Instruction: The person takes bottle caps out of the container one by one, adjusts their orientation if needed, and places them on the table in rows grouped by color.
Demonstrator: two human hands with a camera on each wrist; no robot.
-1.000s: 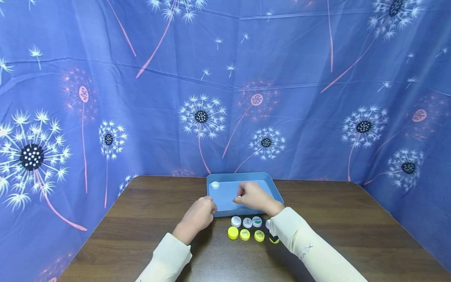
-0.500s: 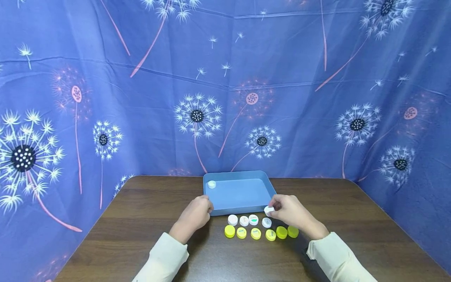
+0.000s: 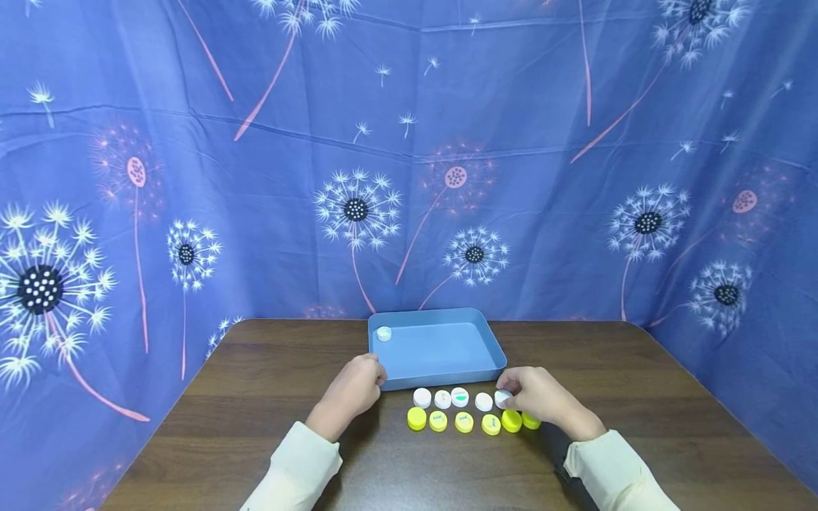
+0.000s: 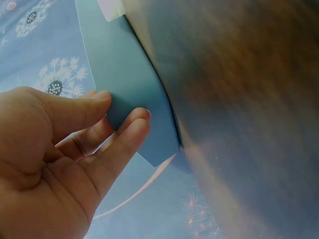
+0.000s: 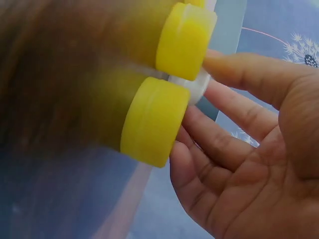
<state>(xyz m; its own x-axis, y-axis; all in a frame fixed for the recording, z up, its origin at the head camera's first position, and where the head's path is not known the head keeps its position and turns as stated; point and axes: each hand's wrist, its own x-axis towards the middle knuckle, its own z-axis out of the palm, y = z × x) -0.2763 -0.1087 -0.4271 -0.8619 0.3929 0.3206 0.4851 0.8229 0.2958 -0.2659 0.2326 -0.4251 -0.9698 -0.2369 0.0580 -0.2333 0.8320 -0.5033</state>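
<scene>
My right hand (image 3: 543,394) pinches a white bottle cap (image 3: 503,399) at the right end of a row of several white caps (image 3: 459,397). In the right wrist view that white cap (image 5: 199,89) is partly hidden behind two yellow caps (image 5: 157,122). Beside the blue tray (image 3: 441,382), my left hand (image 3: 348,390) holds its near left side. Thumb and fingers are on the tray wall (image 4: 132,74) in the left wrist view. One white cap (image 3: 383,333) lies inside the tray at the far left.
Several yellow caps (image 3: 464,423) form a row in front of the white ones, the rightmost partly covered by the right hand. Everything stands on a dark wooden table (image 3: 268,397). A blue dandelion-print cloth (image 3: 409,170) hangs behind the table.
My right hand has gone from above the tray to the right end of the white row, bringing a white cap down there. Another white cap stands newly uncovered beside it. The left hand stays put.
</scene>
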